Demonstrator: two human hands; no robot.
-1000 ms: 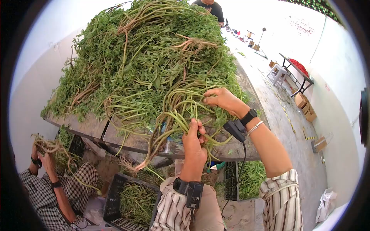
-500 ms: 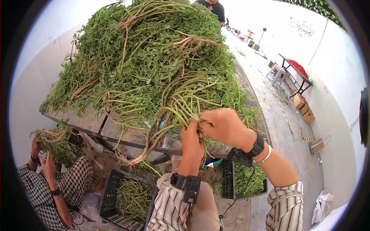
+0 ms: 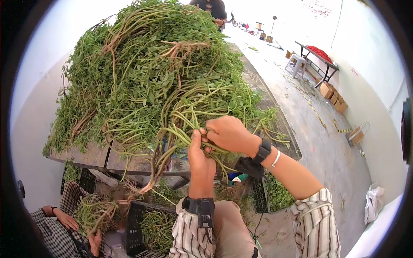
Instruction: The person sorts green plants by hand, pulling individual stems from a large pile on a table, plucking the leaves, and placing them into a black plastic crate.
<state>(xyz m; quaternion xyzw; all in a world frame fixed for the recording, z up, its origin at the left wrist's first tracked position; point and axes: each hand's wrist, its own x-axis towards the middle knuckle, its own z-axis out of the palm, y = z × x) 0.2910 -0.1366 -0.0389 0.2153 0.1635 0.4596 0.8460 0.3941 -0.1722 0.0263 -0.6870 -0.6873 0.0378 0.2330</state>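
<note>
Green stems (image 3: 183,135) with a pale root end hanging over the table's front edge run into my left hand (image 3: 201,165), whose fingers are closed around them. Right beside it, my right hand (image 3: 230,134) is closed in a pinch on the same stems, its fingertips near my left thumb. Behind both hands rises a large heap of leafy green plants (image 3: 146,73) with several brown and pinkish roots on top.
Black crates with cut stems (image 3: 157,230) and greens (image 3: 279,193) stand below the table (image 3: 133,161). A seated co-worker in checked clothes (image 3: 71,204) holds a bundle at lower left. Another person (image 3: 211,6) stands behind the heap. A stool (image 3: 296,64) is at right.
The view has shifted, so the heap and table sit further left. My hands stay together on the stems. The co-worker's bundle has been lowered toward the lap.
</note>
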